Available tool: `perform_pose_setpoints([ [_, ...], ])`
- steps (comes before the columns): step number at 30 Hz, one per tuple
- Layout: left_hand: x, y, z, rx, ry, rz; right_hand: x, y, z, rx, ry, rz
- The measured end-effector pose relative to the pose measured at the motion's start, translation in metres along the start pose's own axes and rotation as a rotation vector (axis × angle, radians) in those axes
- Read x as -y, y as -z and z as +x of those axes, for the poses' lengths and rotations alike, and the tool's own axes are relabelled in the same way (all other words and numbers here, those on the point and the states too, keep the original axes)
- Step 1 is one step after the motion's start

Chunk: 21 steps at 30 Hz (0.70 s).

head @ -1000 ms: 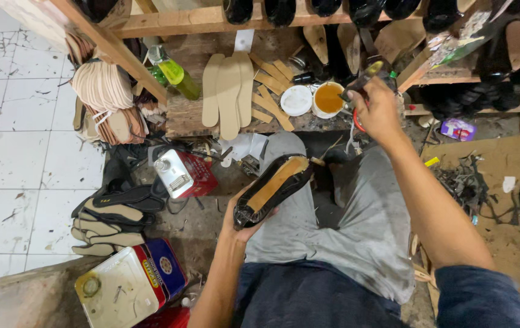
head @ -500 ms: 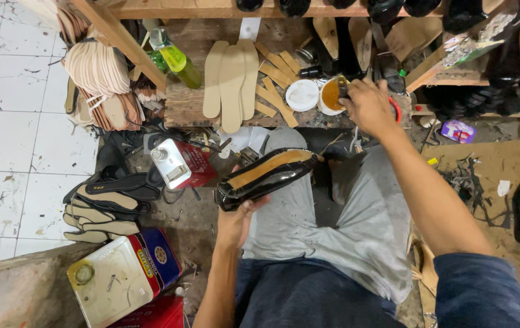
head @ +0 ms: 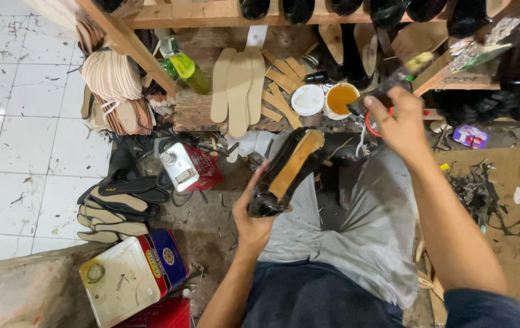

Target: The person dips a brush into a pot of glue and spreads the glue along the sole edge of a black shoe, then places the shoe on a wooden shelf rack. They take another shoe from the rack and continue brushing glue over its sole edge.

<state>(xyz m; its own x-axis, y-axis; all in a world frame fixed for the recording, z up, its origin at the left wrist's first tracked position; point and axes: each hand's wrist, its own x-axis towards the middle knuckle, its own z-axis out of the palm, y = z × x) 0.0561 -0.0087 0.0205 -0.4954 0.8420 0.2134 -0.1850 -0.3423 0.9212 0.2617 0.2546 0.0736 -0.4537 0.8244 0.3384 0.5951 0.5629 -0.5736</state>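
My left hand grips a black shoe by its toe, tan sole facing up, above my grey-trousered knee. Up and to the right, my right hand holds a dark glue brush, its bristle end beside the open tin of orange glue. A white lid lies just left of the tin. Both sit on a low wooden ledge.
Tan insoles lean against the ledge; a stack of insoles sits left. A green bottle, a red tin, black soles, a rectangular tin and scraps lie on the floor. Black shoes line the shelf above.
My right hand has lifted the brush away from the glue tin toward the right. My left hand has turned the shoe from lying sideways to pointing up and away.
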Motion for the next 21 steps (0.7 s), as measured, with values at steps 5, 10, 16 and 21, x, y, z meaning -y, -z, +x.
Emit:
perform_pose_setpoints([
  [5,-0.028,-0.027,0.013,0.109,-0.377,0.199,0.11,0.045,-0.079,-0.19,-0.045,0.616],
  [10,-0.042,-0.048,0.026,0.151,-0.581,0.3,0.172,0.049,-0.104,-0.316,0.185,0.361],
  [16,-0.053,-0.05,0.028,0.158,-0.685,0.326,0.176,0.07,-0.101,-0.212,0.348,0.479],
  [21,-0.06,-0.049,0.025,0.202,-0.698,0.335,0.183,0.087,-0.095,-0.125,0.271,0.383],
])
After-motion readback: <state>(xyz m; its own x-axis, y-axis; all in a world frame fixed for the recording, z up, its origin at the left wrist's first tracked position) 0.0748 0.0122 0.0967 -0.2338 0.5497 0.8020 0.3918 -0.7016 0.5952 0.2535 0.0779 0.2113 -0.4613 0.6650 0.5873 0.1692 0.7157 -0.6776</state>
